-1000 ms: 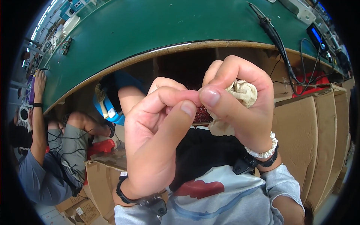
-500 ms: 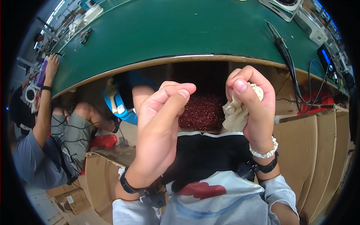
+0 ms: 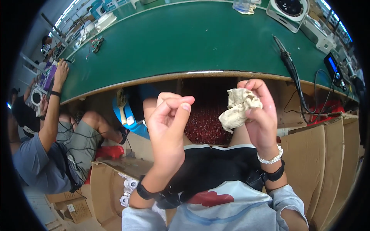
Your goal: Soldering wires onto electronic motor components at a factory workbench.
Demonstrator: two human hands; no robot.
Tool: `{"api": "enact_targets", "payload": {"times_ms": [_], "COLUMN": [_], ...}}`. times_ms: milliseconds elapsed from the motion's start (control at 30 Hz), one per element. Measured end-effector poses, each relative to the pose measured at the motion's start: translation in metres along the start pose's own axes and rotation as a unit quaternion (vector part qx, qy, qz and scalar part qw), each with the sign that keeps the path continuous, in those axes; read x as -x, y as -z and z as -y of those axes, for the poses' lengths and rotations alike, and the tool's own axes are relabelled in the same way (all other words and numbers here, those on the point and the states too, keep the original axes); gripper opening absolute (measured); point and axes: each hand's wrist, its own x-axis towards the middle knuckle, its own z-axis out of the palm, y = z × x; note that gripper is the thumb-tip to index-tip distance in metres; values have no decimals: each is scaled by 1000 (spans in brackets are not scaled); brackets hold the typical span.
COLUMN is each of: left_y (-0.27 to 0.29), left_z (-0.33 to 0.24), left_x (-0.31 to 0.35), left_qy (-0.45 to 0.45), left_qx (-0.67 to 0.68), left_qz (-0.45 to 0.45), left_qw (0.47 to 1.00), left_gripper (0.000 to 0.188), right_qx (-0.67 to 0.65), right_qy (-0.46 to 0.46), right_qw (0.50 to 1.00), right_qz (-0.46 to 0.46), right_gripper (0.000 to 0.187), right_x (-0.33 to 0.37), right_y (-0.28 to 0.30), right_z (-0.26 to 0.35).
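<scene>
Over my lap, below the bench edge, both my hands are raised. My right hand [image 3: 263, 115] grips a crumpled cream-coloured cloth [image 3: 239, 109] between thumb and fingers, and the cloth bulges out on the side toward my left hand. My left hand [image 3: 169, 127] is closed in a pinch, its thumb tip pressed against the index finger. Whatever lies in that pinch, if anything, is too small or hidden to make out. The two hands are apart, and the left one does not touch the cloth.
Ahead is a green-topped bench [image 3: 173, 42] with a soldering iron [image 3: 287, 57], a blue-screen device [image 3: 334, 66] and a white housing [image 3: 287, 15]. Cardboard boxes stand right [image 3: 308, 154] and left [image 3: 106, 188], the left one holding white parts. A co-worker [image 3: 46, 154] sits at left.
The cloth has turned and spread open more in my right hand. My left hand has curled its fingers in further and shifted slightly. The bench sits lower in view, showing more of its far side.
</scene>
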Motion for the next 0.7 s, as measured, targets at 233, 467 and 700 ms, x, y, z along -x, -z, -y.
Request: {"api": "enact_targets", "payload": {"times_ms": [233,467,700], "left_y": [-15,-24,-21], "left_z": [14,20,22], "left_x": [2,13,17], "left_qy": [-128,-86,-47], "left_qx": [-77,-64,-84], "left_qz": [-7,15,4], "left_qw": [989,994,995], "left_gripper": [8,7,6], "right_qx": [214,317,326], "right_qy": [209,307,312], "right_qw": [950,896,889], "right_qz": [90,48,-75], "right_gripper": [18,25,18], "right_x": [-2,-6,-20], "right_y": [-14,-25,-14], "right_z": [-2,-4,0]}}
